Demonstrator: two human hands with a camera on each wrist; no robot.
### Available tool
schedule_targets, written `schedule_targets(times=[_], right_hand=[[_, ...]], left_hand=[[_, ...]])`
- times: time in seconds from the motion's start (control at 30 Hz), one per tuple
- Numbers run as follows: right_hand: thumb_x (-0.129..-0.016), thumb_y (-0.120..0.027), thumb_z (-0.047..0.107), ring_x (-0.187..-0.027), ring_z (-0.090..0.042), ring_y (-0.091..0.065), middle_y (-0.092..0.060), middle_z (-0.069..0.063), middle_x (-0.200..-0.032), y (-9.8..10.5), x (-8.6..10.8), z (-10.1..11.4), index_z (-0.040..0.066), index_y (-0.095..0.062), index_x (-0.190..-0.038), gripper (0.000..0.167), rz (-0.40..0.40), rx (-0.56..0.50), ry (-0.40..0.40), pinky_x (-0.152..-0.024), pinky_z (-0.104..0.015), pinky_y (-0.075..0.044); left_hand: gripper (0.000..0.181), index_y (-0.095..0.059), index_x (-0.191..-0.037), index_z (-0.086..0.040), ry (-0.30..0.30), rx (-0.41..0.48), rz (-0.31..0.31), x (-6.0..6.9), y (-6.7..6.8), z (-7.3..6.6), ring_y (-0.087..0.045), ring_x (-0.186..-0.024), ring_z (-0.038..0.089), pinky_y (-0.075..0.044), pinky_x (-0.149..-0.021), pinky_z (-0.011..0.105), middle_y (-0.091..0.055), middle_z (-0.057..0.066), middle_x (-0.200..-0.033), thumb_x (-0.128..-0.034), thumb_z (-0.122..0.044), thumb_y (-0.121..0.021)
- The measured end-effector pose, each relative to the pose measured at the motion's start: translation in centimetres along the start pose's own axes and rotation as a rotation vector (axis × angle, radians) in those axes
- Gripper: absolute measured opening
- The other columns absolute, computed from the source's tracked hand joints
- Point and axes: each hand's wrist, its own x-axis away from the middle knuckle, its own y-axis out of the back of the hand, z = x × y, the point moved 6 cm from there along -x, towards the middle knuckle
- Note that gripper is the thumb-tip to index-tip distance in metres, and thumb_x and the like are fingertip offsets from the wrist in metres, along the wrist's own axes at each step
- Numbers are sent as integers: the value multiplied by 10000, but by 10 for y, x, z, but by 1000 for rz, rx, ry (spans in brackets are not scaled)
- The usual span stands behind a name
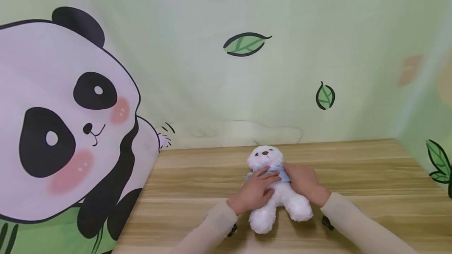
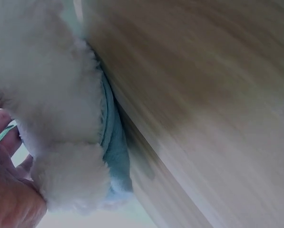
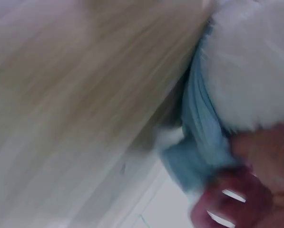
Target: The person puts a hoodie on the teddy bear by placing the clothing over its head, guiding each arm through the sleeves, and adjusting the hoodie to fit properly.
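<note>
A white plush bear (image 1: 279,194) lies on its back on the table, its head away from me and its legs towards me. It wears a light blue shirt (image 1: 283,175). My left hand (image 1: 253,192) rests across the bear's chest and belly, fingers laid over the shirt. On the bear's other side, my right hand (image 1: 304,180) pinches the blue cloth near the arm, its fingers curled in the right wrist view. The left wrist view shows white fur (image 2: 46,71) and the shirt's blue edge (image 2: 114,152) close to the wood. The bear's right-hand-side arm is mostly hidden.
The wood-grain table (image 1: 197,179) runs back to a pale green wall cloth (image 1: 282,89) printed with leaves. A large printed panda (image 1: 116,144) fills the left side. Dark wrist straps (image 1: 327,222) show beneath the sleeves.
</note>
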Motion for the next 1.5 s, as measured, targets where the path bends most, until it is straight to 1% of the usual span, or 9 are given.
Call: schedule_targets(times=[0.23, 0.47, 0.6, 0.7, 0.87, 0.97, 1.2, 1.37, 1.5], right_hand=[[-730, -670, -15, -605, -154, -523, -505, 38, -641, 2, 4, -2, 179, -515, -792, 256, 13, -95, 26, -501, -327, -372], [-799, -644, 32, -561, -259, -588, -613, -53, -658, -3, 5, -2, 153, -600, -850, 139, -117, 49, -36, -431, -378, -395], [-805, -656, 40, -590, -272, -608, -633, -70, -697, -4, 5, -4, 142, -625, -946, 176, -139, 49, -33, -442, -394, -414], [-774, -659, -18, -608, -195, -572, -587, -36, -690, -2, 9, -7, 111, -586, -927, 213, -70, -102, 24, -491, -326, -413], [-844, -604, -2, -820, -174, -594, -630, -47, -900, 11, 23, -8, 35, -561, -1048, 211, 160, -482, 170, -700, -289, -483], [-889, -606, 55, -976, -250, -643, -675, -111, -1065, 21, 32, -9, -1, -573, -1160, 279, 202, -524, 224, -818, -347, -528], [-868, -682, 72, -887, -166, -638, -658, -3, -961, 33, 37, -3, 110, -652, -972, 115, -42, -378, 195, -772, -325, -525], [-872, -719, 135, -896, -139, -629, -639, 26, -1008, 31, 29, 9, 142, -653, -1048, 188, -89, -339, 259, -780, -334, -524], [-891, -707, 173, -886, -118, -611, -624, 30, -1009, 27, 24, 11, 150, -644, -1100, 220, -52, -318, 256, -765, -325, -518]], left_hand=[[363, -584, -1348, -200, 14, -49, -2, 0, 1, -2, -373, -1443, 260, -352, -1155, 421, -515, -36, -1477, -988, -241, -565], [369, -586, -1348, -171, -11, -38, -28, -2, 0, -7, -387, -1435, 275, -345, -1162, 399, -527, -9, -1468, -983, -225, -571], [369, -582, -1354, -168, -1, -40, -33, -3, -1, -8, -381, -1440, 270, -320, -1179, 382, -523, -3, -1470, -991, -229, -561], [372, -571, -1365, -175, 9, -32, -23, -3, -4, -6, -369, -1446, 268, -312, -1183, 378, -512, -8, -1480, -998, -234, -546], [375, -565, -1367, -177, 44, -9, -20, 0, -8, -2, -359, -1452, 268, -316, -1181, 384, -509, -5, -1483, -997, -235, -550], [374, -568, -1363, -177, 45, -8, -42, -1, -6, -3, -363, -1449, 267, -316, -1181, 384, -513, -6, -1480, -993, -238, -559], [384, -562, -1321, -152, 22, 102, -120, -3, -6, -6, -407, -1404, 299, -376, -1139, 398, -508, 49, -1462, -952, -232, -638], [404, -534, -1312, -138, 110, 215, -186, 3, 3, 12, -420, -1335, 268, -453, -1047, 376, -463, 80, -1434, -946, -264, -649], [292, -615, -1206, -126, 318, 264, -193, 22, 15, 38, -558, -1136, 216, -511, -896, 346, -601, 50, -1229, -965, -290, -592]])
